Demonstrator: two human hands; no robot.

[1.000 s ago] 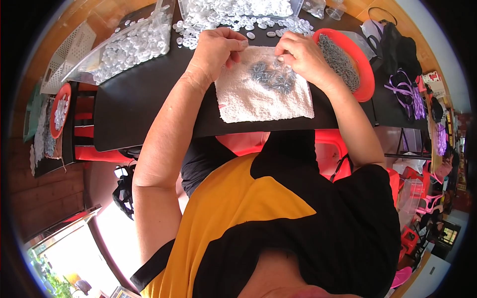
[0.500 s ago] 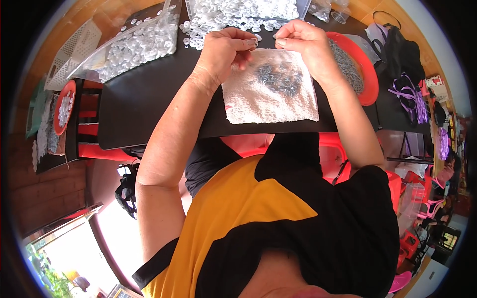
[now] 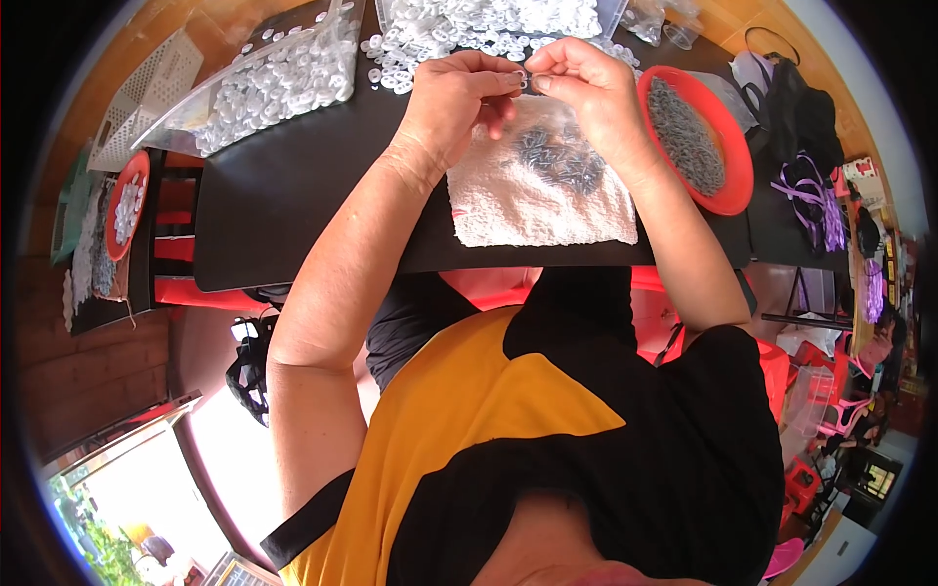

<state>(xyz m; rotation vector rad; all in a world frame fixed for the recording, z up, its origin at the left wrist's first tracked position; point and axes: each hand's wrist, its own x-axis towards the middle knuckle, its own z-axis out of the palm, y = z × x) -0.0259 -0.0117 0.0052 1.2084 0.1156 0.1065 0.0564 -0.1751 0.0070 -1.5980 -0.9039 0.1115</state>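
Above the far edge of a pale towel (image 3: 537,220), my two hands meet fingertip to fingertip. In a pinch of thumb and fingers, my left hand (image 3: 454,98) grips a small white plastic piece (image 3: 524,79), mostly covered by the fingertips. My right hand (image 3: 591,93) is closed too, its thumb and forefinger pressed together right beside that piece; whatever they hold is too small to make out. A loose pile of small grey pins (image 3: 562,161) lies on the towel below my hands.
Many white oval pieces fill a clear tray (image 3: 606,29) at the back and a clear bag (image 3: 283,93) at the left. A red dish (image 3: 738,190) of grey pins stands right of the towel. Black bags (image 3: 796,117) and purple ribbons (image 3: 811,190) lie farther right.
My right fingertips have come in against the left ones, where before there was a gap. The white piece in my left hand has shifted slightly right.
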